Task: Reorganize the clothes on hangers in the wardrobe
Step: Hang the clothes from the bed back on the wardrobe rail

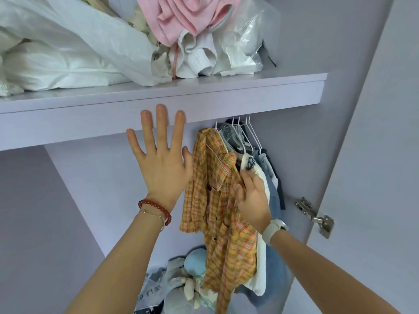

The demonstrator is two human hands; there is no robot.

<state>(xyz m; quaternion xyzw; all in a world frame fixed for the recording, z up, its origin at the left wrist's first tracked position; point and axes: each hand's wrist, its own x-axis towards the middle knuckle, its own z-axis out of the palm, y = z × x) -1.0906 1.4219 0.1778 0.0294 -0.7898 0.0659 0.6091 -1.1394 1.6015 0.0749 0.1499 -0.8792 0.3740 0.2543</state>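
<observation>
An orange-yellow plaid shirt hangs at the front of a tight bunch of clothes on white hangers under the shelf. Behind it hang a white garment with a dark print and denim pieces. My left hand is raised with fingers spread and straight, just left of the plaid shirt, its fingertips in front of the shelf edge. My right hand has its fingers tucked between the plaid shirt and the white garment; what they grip is hidden.
A lilac shelf above carries white plastic bags, a pink garment and white cloth. A heap of soft items lies on the wardrobe floor. The open door with its metal hinge stands at right.
</observation>
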